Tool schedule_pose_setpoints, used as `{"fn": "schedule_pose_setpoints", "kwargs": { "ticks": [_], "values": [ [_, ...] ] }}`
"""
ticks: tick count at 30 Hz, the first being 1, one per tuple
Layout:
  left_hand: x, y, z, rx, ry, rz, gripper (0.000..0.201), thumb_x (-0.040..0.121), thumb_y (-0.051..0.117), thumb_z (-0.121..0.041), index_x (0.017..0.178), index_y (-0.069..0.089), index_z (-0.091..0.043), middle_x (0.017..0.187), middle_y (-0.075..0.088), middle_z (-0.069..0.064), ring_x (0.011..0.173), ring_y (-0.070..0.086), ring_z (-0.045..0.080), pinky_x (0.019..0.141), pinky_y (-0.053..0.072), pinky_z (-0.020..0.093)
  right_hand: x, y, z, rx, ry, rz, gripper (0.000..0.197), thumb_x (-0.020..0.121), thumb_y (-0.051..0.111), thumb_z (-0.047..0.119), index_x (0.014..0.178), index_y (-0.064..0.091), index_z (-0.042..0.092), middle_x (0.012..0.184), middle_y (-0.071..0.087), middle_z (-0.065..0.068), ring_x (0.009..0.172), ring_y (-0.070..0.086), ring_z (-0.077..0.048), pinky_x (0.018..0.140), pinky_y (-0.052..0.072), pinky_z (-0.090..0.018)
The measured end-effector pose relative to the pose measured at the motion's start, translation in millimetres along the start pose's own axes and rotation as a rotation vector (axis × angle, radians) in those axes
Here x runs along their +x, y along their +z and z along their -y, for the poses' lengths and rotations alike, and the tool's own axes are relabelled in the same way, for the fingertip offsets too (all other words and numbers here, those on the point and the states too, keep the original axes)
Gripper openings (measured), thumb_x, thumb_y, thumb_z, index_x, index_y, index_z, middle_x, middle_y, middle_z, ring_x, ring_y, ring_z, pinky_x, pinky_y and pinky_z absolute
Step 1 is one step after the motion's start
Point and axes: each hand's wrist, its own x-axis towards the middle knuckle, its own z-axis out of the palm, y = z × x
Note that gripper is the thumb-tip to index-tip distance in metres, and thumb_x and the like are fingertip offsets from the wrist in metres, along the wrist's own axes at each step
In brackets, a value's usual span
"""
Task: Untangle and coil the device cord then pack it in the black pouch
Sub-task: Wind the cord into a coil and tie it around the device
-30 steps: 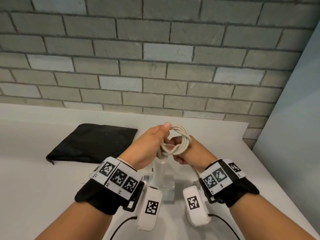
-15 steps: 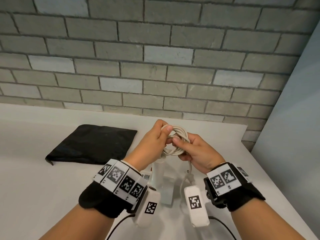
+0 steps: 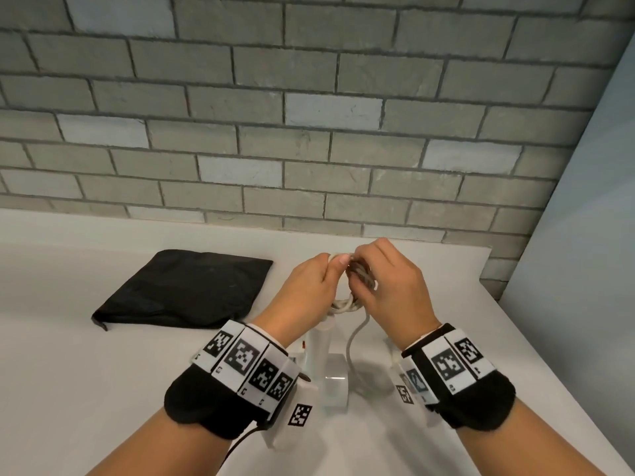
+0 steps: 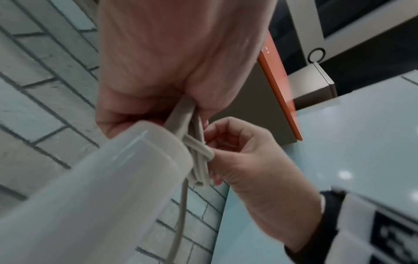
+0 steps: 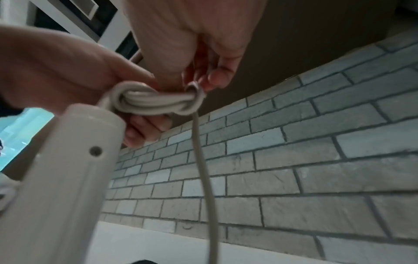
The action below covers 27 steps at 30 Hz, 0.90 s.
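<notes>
A white cord coil hangs in the air between both hands, above the white device handle. My left hand pinches the coil's top between thumb and fingers. My right hand curls over the coil from the right and pinches a strand wrapped across the loops. A loose strand drops from that wrap toward the table. The left wrist view shows the bundled cord beside the device's end. The black pouch lies flat to the left, apart from both hands.
The white table runs to a brick wall at the back. Its right edge slants close to my right wrist. A pale panel stands on the right.
My right hand has come up from under the coil to its top right side, carrying a strand around the loops. The left hand keeps its pinch and the coil is now mostly hidden.
</notes>
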Motion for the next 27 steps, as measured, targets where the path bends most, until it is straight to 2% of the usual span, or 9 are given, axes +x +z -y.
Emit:
{"fn": "schedule_pose_setpoints", "kwargs": {
  "ticks": [3, 5, 7, 10, 14, 16, 20, 24, 27],
  "values": [
    [0.8, 0.3, -0.8, -0.033, 0.005, 0.012, 0.039, 0.096, 0.029, -0.041, 0.098, 0.055, -0.012, 0.071, 0.052, -0.002, 0.055, 0.048, 0.007, 0.054, 0.042, 0.019, 1.7, -2.3, 7.5, -0.152, -0.002, 0.042, 0.006, 0.074, 0.060, 0.014, 0.078, 0.058, 0.010, 0.070, 0.056, -0.004, 0.053, 0.050, -0.017, 0.046, 0.037, -0.021],
    [-0.5, 0.9, -2.4, -0.062, 0.019, 0.029, 0.034, 0.097, 0.029, -0.038, 0.082, 0.052, -0.017, 0.067, 0.051, -0.003, 0.049, 0.048, 0.006, 0.043, 0.038, 0.012, 5.3, -3.3, 8.2, -0.201, 0.026, 0.100, 0.021, 0.067, 0.070, 0.012, 0.079, 0.052, 0.011, 0.070, 0.055, -0.004, 0.049, 0.044, -0.015, 0.040, 0.033, -0.023],
    [-2.3, 2.1, -3.7, -0.074, 0.027, 0.033, 0.035, 0.097, 0.029, -0.038, 0.070, 0.046, -0.023, 0.067, 0.050, -0.002, 0.048, 0.048, 0.008, 0.042, 0.038, 0.014, 9.9, -4.3, 9.5, -0.201, 0.038, 0.133, 0.036, 0.057, 0.077, 0.006, 0.077, 0.048, 0.010, 0.068, 0.055, -0.005, 0.045, 0.035, -0.013, 0.038, 0.027, -0.022],
    [-2.7, 3.4, -5.2, -0.097, 0.000, 0.005, 0.038, 0.097, 0.029, -0.039, 0.064, 0.042, -0.024, 0.061, 0.045, -0.003, 0.045, 0.047, 0.010, 0.042, 0.037, 0.017, 14.2, -5.1, 16.7, -0.278, 0.068, 0.219, 0.039, 0.049, 0.078, -0.002, 0.076, 0.051, 0.007, 0.066, 0.057, -0.008, 0.038, 0.046, -0.020, 0.038, 0.025, -0.022],
    [-0.4, 4.4, -3.2, -0.092, 0.012, -0.025, 0.039, 0.097, 0.029, -0.038, 0.062, 0.041, -0.023, 0.061, 0.045, -0.003, 0.051, 0.045, 0.011, 0.051, 0.038, 0.024, 26.5, -18.8, 29.6, -0.321, 0.137, 0.488, 0.024, 0.082, 0.054, 0.005, 0.105, 0.047, 0.007, 0.102, 0.054, -0.009, 0.080, 0.060, -0.028, 0.059, 0.033, -0.028],
    [0.2, 4.3, -2.5, -0.076, 0.030, -0.036, 0.039, 0.097, 0.030, -0.036, 0.062, 0.041, -0.023, 0.061, 0.044, -0.003, 0.054, 0.042, 0.010, 0.053, 0.036, 0.025, 30.9, -25.0, 29.6, -0.252, 0.173, 0.546, 0.023, 0.085, 0.048, 0.006, 0.108, 0.046, 0.007, 0.109, 0.053, -0.011, 0.088, 0.058, -0.028, 0.064, 0.034, -0.028],
    [-0.8, 5.4, -1.8, -0.045, 0.076, -0.040, 0.036, 0.097, 0.030, -0.037, 0.064, 0.042, -0.025, 0.062, 0.045, -0.006, 0.056, 0.043, 0.006, 0.053, 0.034, 0.021, 27.5, -31.4, 27.3, -0.056, 0.244, 0.481, 0.008, 0.084, 0.049, 0.005, 0.085, 0.045, 0.012, 0.089, 0.051, -0.008, 0.079, 0.050, -0.024, 0.065, 0.033, -0.025],
    [-0.4, 5.6, -0.1, -0.004, 0.142, -0.091, 0.034, 0.097, 0.030, -0.036, 0.065, 0.040, -0.029, 0.063, 0.044, -0.009, 0.059, 0.043, 0.004, 0.055, 0.033, 0.016, 11.7, -27.5, 20.3, -0.004, 0.240, 0.324, 0.014, 0.084, 0.056, 0.011, 0.071, 0.054, 0.008, 0.077, 0.047, -0.003, 0.074, 0.042, -0.018, 0.061, 0.030, -0.020],
    [2.4, 6.0, 2.6, 0.033, 0.164, -0.132, 0.033, 0.097, 0.032, -0.035, 0.067, 0.041, -0.024, 0.063, 0.043, -0.010, 0.059, 0.042, 0.004, 0.053, 0.035, 0.011, 7.5, -26.0, 16.9, 0.088, 0.309, 0.343, 0.022, 0.084, 0.061, 0.021, 0.068, 0.060, 0.007, 0.070, 0.047, 0.000, 0.071, 0.040, -0.016, 0.061, 0.032, -0.014]
  ]
}}
